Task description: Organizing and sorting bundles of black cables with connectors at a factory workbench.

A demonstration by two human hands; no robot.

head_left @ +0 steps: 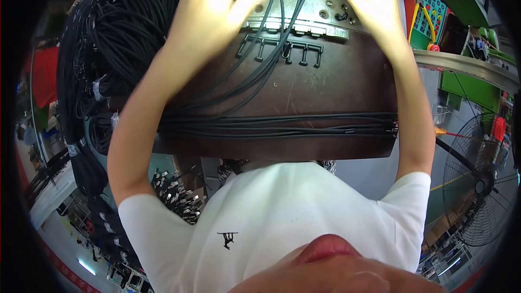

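Black cables are pressed beneath the spread fingers of the left hand; the right hand (fingers loosely apart) is rested on the metal fixture.

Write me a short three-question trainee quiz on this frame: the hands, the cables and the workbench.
1. True or false: both hands rest on the metal fixture at the far edge of the brown board.
2. Which lies across the near part of the board? A) a red tape strip B) a bundle of black cables C) a row of screws
3. Fill in: the large hanging mass of black cable bundles is on the person's ____ side.

Key:
1. True: left hand and right hand both lie on it.
2. B
3. left
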